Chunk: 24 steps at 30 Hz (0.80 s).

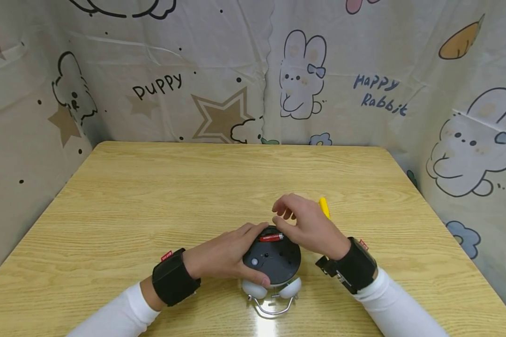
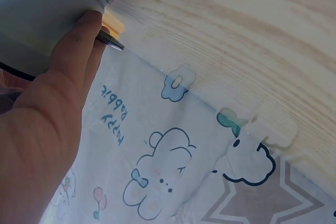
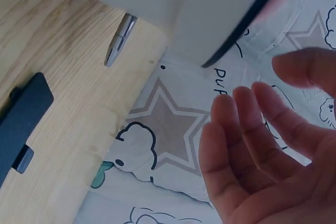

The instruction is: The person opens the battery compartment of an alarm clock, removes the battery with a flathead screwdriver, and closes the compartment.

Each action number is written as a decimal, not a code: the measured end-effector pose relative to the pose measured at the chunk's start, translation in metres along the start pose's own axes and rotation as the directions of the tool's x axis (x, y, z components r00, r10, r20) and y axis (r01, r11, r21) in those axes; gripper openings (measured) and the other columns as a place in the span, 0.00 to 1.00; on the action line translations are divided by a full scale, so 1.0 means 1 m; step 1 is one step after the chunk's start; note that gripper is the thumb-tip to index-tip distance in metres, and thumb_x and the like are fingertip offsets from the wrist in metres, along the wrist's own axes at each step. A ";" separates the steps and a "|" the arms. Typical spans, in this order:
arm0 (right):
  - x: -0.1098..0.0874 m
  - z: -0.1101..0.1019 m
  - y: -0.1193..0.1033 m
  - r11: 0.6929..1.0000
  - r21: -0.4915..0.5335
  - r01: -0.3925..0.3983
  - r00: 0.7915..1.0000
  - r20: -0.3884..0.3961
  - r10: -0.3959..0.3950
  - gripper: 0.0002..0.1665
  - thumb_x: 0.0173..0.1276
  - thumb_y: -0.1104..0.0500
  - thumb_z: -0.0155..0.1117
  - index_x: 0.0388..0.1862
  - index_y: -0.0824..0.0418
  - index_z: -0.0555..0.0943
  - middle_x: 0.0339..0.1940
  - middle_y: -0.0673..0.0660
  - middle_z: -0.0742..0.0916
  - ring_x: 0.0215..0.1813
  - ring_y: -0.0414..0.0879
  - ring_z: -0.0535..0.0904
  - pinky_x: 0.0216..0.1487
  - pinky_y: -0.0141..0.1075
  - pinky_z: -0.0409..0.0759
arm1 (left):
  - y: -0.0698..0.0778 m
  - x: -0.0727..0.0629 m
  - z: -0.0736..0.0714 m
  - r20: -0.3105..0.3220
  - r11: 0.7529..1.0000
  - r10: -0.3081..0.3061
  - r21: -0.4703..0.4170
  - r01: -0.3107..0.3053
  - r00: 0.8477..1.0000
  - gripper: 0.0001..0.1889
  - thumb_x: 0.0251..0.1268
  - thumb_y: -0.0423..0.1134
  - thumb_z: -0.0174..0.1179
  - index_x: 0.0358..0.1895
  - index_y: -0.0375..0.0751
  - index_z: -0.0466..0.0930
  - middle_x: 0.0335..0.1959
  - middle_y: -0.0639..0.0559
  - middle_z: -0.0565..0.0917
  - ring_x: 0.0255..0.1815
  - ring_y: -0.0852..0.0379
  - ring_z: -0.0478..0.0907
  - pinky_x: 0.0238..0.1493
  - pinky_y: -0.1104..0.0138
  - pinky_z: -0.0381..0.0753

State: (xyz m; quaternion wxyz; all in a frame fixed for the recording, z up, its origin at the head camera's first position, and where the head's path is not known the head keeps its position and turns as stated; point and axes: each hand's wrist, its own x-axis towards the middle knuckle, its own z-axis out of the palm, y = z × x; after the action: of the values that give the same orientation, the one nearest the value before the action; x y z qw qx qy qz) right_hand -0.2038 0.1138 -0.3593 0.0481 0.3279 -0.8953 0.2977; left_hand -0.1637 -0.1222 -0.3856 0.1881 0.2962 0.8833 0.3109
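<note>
A twin-bell alarm clock [image 1: 274, 262] is held with its black back facing up. Its two white bells [image 1: 255, 289] and wire handle point toward me. A red battery [image 1: 271, 238] sits in the uncovered slot near the far edge of the back. My left hand [image 1: 232, 252] grips the clock from the left, thumb across the back and fingers around the far side. Close by the clock's far right edge is my right hand [image 1: 305, 224], fingers loosely bent and nothing between them. A silver foot [image 3: 121, 39] of the clock shows in the right wrist view.
A yellow stick-like thing [image 1: 324, 207] lies on the wooden table [image 1: 152, 187] just beyond my right hand, which partly hides it. In the right wrist view a flat black plastic piece with small tabs [image 3: 23, 124] lies on the table. A printed curtain [image 1: 236, 56] hangs around the table.
</note>
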 end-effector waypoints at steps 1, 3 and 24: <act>0.000 0.000 0.000 1.000 -0.009 0.008 1.000 0.005 -0.008 0.10 0.71 0.58 0.68 0.49 0.58 0.83 0.42 0.52 0.87 0.43 0.43 0.81 0.45 0.40 0.84 | 0.000 0.000 0.000 -0.001 1.000 0.003 -0.003 -0.003 1.000 0.60 0.52 0.70 0.73 0.84 0.53 0.49 0.72 0.51 0.70 0.62 0.57 0.75 0.64 0.60 0.79; -0.001 0.001 -0.002 0.999 -0.025 0.022 1.000 0.018 -0.022 0.10 0.71 0.58 0.69 0.49 0.58 0.83 0.43 0.52 0.87 0.43 0.44 0.81 0.45 0.38 0.84 | 0.000 0.000 0.000 -0.003 1.000 0.006 -0.002 -0.006 1.000 0.60 0.52 0.70 0.73 0.84 0.55 0.49 0.71 0.52 0.70 0.62 0.58 0.75 0.64 0.60 0.79; -0.003 0.009 -0.008 0.994 -0.084 0.075 0.987 0.147 -0.063 0.13 0.71 0.55 0.70 0.52 0.57 0.84 0.47 0.52 0.85 0.46 0.42 0.84 0.43 0.30 0.83 | -0.001 -0.001 0.000 0.003 1.000 0.023 -0.004 -0.023 1.000 0.60 0.54 0.69 0.72 0.85 0.53 0.48 0.69 0.52 0.71 0.59 0.59 0.76 0.62 0.64 0.79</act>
State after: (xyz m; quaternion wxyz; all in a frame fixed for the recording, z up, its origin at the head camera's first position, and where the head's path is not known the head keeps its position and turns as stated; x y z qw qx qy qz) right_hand -0.1953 0.1057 -0.3630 0.0081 0.3769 -0.8969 0.2313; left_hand -0.1633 -0.1234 -0.3865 0.1863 0.3064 0.8790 0.3143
